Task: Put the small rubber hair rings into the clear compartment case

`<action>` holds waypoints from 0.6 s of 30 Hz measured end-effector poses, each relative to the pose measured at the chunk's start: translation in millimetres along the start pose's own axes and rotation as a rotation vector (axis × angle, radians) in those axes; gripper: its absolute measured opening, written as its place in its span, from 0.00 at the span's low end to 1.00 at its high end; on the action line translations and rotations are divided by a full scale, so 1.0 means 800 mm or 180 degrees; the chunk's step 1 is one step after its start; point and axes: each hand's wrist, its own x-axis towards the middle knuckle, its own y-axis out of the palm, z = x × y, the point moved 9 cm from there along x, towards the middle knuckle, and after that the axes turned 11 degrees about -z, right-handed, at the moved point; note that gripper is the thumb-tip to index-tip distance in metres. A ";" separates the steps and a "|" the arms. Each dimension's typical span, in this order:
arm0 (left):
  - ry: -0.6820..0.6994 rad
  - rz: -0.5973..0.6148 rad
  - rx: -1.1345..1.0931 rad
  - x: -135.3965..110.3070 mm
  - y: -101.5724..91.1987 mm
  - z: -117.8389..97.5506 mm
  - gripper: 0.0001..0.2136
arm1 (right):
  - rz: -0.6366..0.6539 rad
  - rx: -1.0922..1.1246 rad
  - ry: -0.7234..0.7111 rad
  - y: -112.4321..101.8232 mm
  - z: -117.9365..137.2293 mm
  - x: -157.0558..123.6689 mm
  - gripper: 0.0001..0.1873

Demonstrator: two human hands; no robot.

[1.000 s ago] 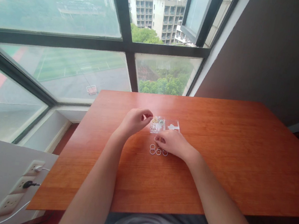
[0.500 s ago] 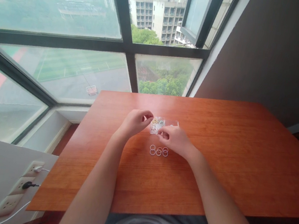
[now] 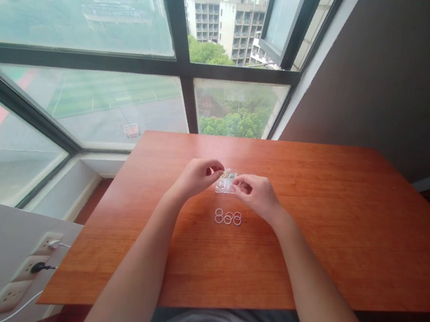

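A small clear plastic box (image 3: pixel 226 182) with several small rings in it sits on the wooden table (image 3: pixel 310 221). My left hand (image 3: pixel 196 175) is at its left side, fingers pinched at its rim. My right hand (image 3: pixel 258 195) hovers at its right side, thumb and forefinger pinched over the box; whatever they pinch is too small to make out. Several white rings (image 3: pixel 227 217) lie in a row on the table just in front of the box, below my hands.
A large window (image 3: pixel 93 60) runs along the far and left side of the table. A dark wall (image 3: pixel 400 74) rises at the right. Wall sockets with plugged cables (image 3: pixel 36 267) are low at the left.
My right hand lifted from the white rings on the table and moved up to the box, covering its right part. My left hand stayed at the box's left rim.
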 end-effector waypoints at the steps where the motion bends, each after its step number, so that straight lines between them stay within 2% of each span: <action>1: -0.0018 0.0043 -0.0109 -0.001 0.003 -0.003 0.08 | -0.0017 0.0009 0.0007 -0.001 -0.001 0.000 0.05; 5: 0.0050 0.0332 -0.0415 -0.007 0.022 -0.024 0.09 | -0.0091 0.0055 0.0026 -0.007 -0.003 0.002 0.06; 8: 0.0092 0.0381 -0.0461 -0.008 0.029 -0.033 0.08 | -0.0121 0.0078 0.0005 -0.010 -0.003 0.003 0.07; 13: 0.0143 0.0402 -0.0410 -0.007 0.034 -0.034 0.08 | -0.0095 0.0066 0.0047 -0.009 -0.004 0.003 0.07; 18: 0.0161 0.0337 -0.0239 -0.005 0.028 -0.027 0.07 | -0.0156 0.0077 0.0083 -0.015 -0.005 0.003 0.07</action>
